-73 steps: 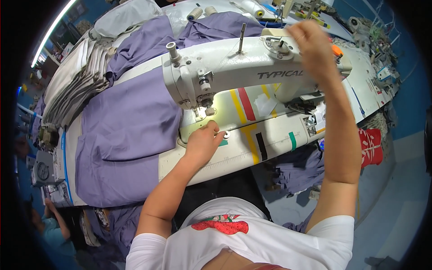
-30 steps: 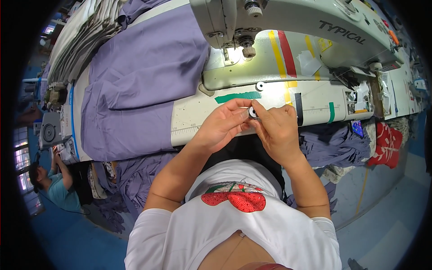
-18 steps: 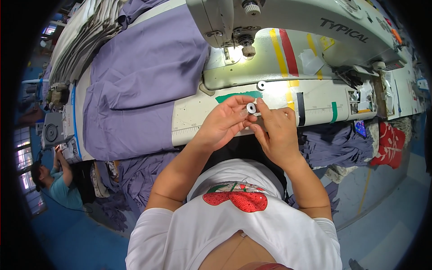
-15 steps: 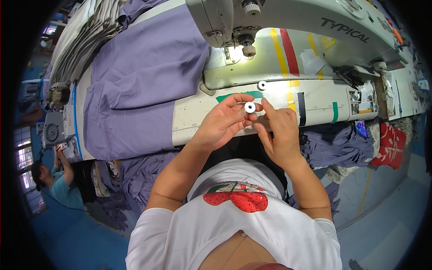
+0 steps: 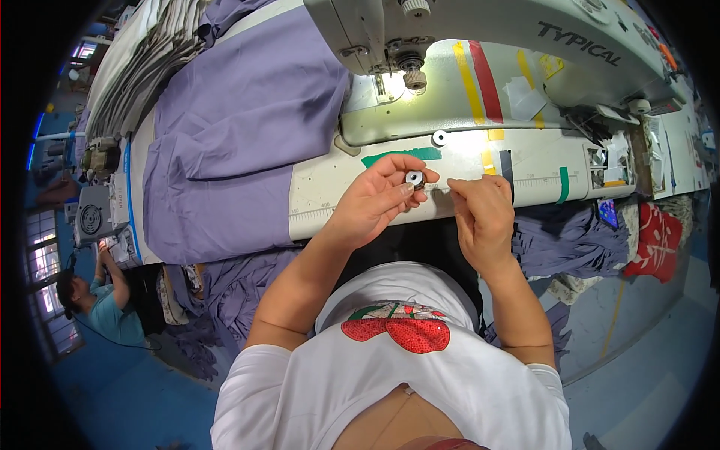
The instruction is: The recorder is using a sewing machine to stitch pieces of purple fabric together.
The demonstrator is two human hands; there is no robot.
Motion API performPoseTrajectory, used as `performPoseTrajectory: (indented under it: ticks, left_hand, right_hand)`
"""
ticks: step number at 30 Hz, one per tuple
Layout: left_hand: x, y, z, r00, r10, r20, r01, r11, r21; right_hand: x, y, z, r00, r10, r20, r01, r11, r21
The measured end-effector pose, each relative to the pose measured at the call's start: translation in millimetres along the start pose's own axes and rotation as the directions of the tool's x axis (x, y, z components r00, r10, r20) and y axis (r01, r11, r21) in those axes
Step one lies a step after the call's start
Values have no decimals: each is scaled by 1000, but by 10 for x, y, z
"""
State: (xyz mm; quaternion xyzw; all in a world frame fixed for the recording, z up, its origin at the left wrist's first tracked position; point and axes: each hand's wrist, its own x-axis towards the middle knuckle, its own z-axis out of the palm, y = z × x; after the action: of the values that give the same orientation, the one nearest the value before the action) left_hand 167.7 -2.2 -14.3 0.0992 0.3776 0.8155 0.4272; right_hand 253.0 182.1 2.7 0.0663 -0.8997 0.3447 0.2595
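White work table (image 5: 322,187) spans the view, measuring scale along its near edge. Sewing machine (image 5: 487,30) across the top, head toward the left, arm running off right; bright light at the needle area.

Big purple cloth (image 5: 240,105) lies on the table left of the needle area, folded over itself and rumpled, near part flat. Pale layered fabric stack (image 5: 142,67) beyond it, upper left. Co-worker (image 5: 112,311) in a teal top at far left, forearms raised. Gathered purple fabric (image 5: 570,240) below the table edge on the right, red patterned cloth item (image 5: 656,244) next to it.

Hands side by side over the near table edge, apart from each other. Left hand (image 5: 375,201): palm up, thumb and fingertips pinching a small round part (image 5: 414,178), silvery face up, dark hole in the middle. Right hand (image 5: 484,217): back up, fingers curled, index toward the part but off it; can't tell if it's gripping anything thin.

Tape: red strip (image 5: 486,82) on the machine bed, green strip (image 5: 424,154) on the table just beyond the left hand. White bobbin-like disc (image 5: 439,139) sits near the green strip's right end, by the bed edge.
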Motion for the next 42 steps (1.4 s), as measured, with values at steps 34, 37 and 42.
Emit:
performPoseTrajectory:
  ticks: [34, 37, 42]
  left_hand:
    - [10, 15, 4, 987, -2, -159, 46, 962, 268]
    - [11, 14, 21, 985, 15, -169, 30, 966, 258]
    - [18, 24, 180, 991, 118, -66, -80, 907, 413]
  right_hand:
    - [5, -18, 1, 998, 54, 32, -56, 997, 58]
    - [5, -31, 17, 998, 56, 16, -57, 996, 63]
    - [-5, -154, 142, 797, 544, 263, -534, 430, 728]
